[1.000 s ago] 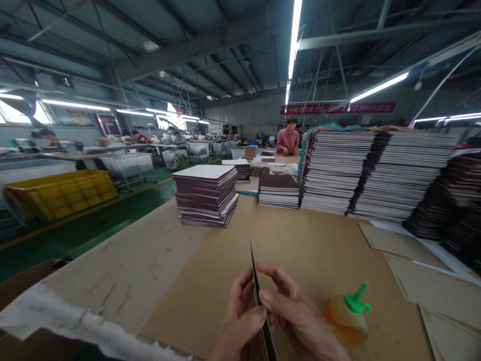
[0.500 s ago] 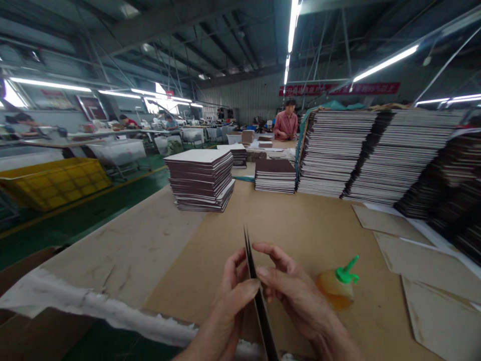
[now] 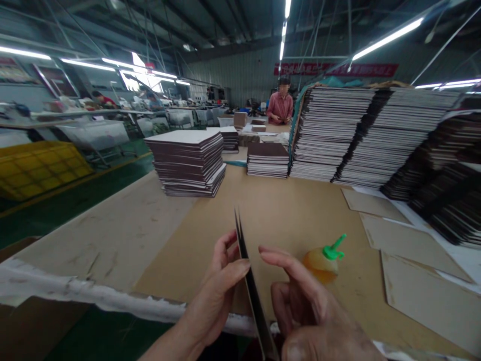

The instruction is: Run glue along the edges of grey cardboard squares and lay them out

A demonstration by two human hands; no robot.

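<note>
Boards [image 3: 252, 296] run out of view past the surface's [image 3: 285, 210] near edge; our left hand [image 3: 216, 291] pinches them, fingertips partly hidden; our half-open right hand [image 3: 313, 303] is empty.

bottle [image 3: 322, 265]: amber, green cap [image 3: 332, 251] | crate [image 3: 41, 168]: yellow | banner [image 3: 338, 69]: red

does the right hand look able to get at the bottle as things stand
Probably yes: the right hand looks empty, the bottle sits close by on the table, and nothing seems to block the way. The left hand holds the thin boards.
</note>
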